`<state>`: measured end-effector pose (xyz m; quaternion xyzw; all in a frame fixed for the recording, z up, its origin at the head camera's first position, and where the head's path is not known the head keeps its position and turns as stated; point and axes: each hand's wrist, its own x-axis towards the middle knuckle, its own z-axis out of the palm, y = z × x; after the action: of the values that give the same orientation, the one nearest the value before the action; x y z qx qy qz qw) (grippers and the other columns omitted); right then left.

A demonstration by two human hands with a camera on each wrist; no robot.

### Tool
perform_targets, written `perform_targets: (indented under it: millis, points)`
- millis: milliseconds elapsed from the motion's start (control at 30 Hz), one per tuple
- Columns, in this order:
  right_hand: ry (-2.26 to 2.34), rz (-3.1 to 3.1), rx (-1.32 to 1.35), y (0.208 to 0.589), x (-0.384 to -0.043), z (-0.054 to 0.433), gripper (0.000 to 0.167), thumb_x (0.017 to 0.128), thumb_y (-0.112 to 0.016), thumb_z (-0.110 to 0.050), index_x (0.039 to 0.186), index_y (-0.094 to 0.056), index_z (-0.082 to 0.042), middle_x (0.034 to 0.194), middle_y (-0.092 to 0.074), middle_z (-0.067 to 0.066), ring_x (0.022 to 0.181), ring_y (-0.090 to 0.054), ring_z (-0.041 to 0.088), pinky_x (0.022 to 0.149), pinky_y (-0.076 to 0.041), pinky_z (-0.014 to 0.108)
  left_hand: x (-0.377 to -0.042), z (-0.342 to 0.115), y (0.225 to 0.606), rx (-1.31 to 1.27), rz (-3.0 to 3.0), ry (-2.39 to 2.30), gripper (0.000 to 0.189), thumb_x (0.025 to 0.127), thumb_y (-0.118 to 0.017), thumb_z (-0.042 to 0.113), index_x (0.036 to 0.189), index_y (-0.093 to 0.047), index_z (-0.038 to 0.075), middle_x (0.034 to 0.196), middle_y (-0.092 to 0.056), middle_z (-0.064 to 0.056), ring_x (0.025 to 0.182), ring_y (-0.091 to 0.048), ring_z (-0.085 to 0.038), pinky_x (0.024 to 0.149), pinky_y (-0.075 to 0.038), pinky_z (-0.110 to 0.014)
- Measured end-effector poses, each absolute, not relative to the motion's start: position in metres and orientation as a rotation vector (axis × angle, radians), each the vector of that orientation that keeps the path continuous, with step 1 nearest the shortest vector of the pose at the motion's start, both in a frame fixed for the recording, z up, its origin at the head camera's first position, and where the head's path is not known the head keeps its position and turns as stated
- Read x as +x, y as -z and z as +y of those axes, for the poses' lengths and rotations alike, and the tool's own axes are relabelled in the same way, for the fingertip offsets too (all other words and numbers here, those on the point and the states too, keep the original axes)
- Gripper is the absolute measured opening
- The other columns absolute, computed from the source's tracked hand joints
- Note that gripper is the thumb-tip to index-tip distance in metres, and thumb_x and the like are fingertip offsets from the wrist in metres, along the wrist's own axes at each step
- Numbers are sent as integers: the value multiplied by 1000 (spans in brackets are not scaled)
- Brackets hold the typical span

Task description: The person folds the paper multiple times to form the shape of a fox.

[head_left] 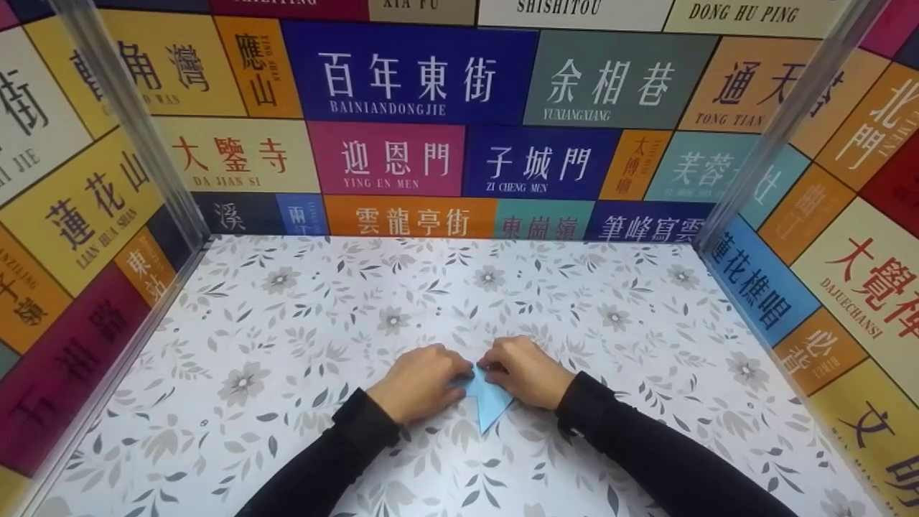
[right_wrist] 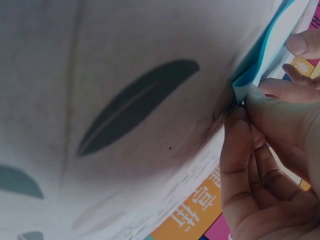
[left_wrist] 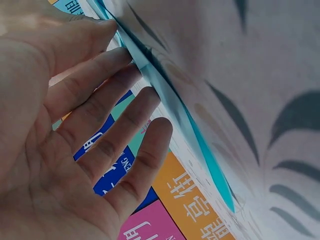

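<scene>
A small piece of folded light-blue paper (head_left: 492,406) lies on the patterned tabletop, one pointed corner toward the person. At its left side is the left hand (head_left: 423,380); in the left wrist view its fingers are fairly straight, with thumb and fingertips touching the edge of the paper (left_wrist: 170,100). On the other side, the right hand (head_left: 528,370) pinches the paper's far right part between thumb and index finger. The right wrist view shows this grip by the right hand (right_wrist: 275,145) on a folded corner of the paper (right_wrist: 257,65). Both hands cover parts of the sheet.
The white tabletop (head_left: 323,323) bears grey flowers and leaves. Panels with colourful printed signs stand around it: a back wall (head_left: 416,79), a left wall (head_left: 79,237) and a right wall (head_left: 833,237). Transparent strips run along the corners.
</scene>
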<state>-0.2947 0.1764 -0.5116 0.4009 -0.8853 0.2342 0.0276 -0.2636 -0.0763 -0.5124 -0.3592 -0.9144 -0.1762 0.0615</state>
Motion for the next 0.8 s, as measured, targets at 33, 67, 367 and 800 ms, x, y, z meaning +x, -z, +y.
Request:
perform_targets:
  millis: [33,67,367,800]
  points:
    - [-723,-2725,1246,511,-294,176,20,97,-84,5,115,-89,-1,101,-84,12,92,-80,27,80,-66,36,-264,-76,513,-1082,-2772,534,23,101,-89,20,123,-86,14,116,-89,-3,104,-80,-29,88,-68,-46]
    - [-723,-2723,1251,511,-294,176,20,97,-85,4,116,-89,-1,101,-84,12,91,-80,28,80,-66,36,-264,-76,513,-1080,-2777,537,23,101,-89,21,123,-85,15,115,-89,-3,104,-80,-29,88,-68,-47]
    - [-694,-2749,1250,510,-294,176,21,98,-85,3,118,-89,-1,102,-84,12,95,-81,29,85,-68,40,-263,-76,512,-1141,-2728,425,23,99,-91,20,122,-89,19,116,-89,1,104,-81,-28,87,-70,-45]
    - [-707,-2778,1186,500,-310,167,8,97,-87,1,100,-89,-6,94,-87,8,87,-82,24,80,-68,37,-259,-71,509,-1139,-2730,345,25,100,-88,18,125,-91,19,131,-88,-2,109,-81,-30,89,-70,-46]
